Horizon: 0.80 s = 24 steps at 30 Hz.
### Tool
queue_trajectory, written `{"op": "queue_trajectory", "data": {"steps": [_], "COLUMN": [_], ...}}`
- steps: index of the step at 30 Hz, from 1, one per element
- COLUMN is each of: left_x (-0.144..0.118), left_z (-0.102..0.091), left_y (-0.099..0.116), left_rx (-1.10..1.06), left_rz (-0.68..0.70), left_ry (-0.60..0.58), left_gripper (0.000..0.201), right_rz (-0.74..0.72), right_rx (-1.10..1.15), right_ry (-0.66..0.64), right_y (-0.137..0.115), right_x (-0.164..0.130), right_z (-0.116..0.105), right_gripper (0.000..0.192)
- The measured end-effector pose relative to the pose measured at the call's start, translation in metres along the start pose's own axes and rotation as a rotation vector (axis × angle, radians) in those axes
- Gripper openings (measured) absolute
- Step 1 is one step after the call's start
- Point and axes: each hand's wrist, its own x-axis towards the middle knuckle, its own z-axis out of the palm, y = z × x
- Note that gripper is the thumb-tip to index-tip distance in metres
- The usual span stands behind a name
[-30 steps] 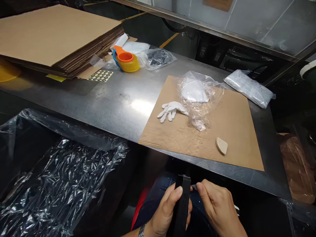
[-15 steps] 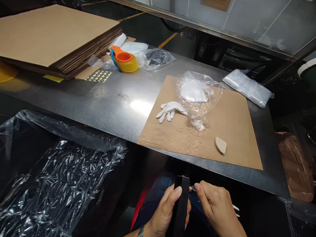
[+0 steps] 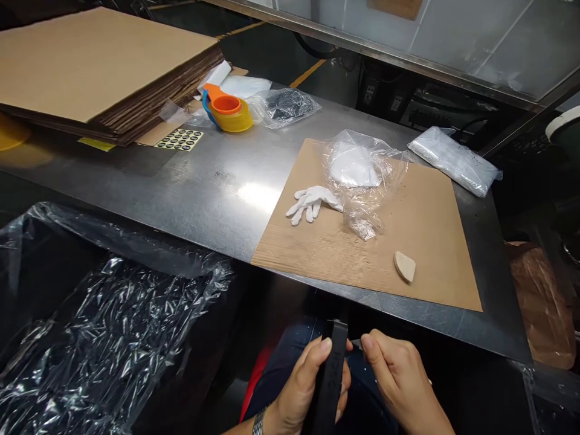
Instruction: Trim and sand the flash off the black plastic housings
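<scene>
Below the table's front edge, over my lap, my left hand grips a flat black strap-like piece that stands on edge. My right hand is pinched on a thin small metal tool whose tip touches the right side of the black piece. Most of the tool is hidden inside my fingers. A watch band shows on my left wrist.
A steel table carries a cardboard sheet with a white glove, a clear plastic bag and a small beige wedge. A stack of cardboard, a tape dispenser and a sticker sheet lie far left. A plastic-lined bin stands at my left.
My hands shifted only slightly; the black piece tilted a little and my right fingers moved closer along its edge. The table things stayed put.
</scene>
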Motion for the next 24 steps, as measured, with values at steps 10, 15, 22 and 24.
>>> {"op": "queue_trajectory", "data": {"steps": [10,15,22,24], "left_x": [-0.0016,-0.0018,-0.0003,-0.0003], "left_z": [0.0029,0.0030,0.0024,0.0027], "left_y": [-0.0004,-0.0004,0.0009,0.0015], "left_rx": [-0.001,-0.067,-0.131,-0.097], "left_rz": [0.015,-0.044,-0.074,-0.048], "left_ry": [0.011,0.027,0.022,0.007], "left_gripper": [0.047,0.045,0.045,0.046], "right_rz": [-0.087,-0.464,-0.504,-0.463], "right_rx": [0.140,0.161,0.125,0.157], "right_ry": [0.070,0.110,0.170,0.193], "right_y": [-0.0052,-0.0039,-0.0029,-0.0041], "right_x": [0.0013,-0.0004,-0.0072,-0.0078], "right_z": [-0.0011,0.0003,0.0067,0.0060], "right_gripper": [0.039,0.050,0.011,0.009]}}
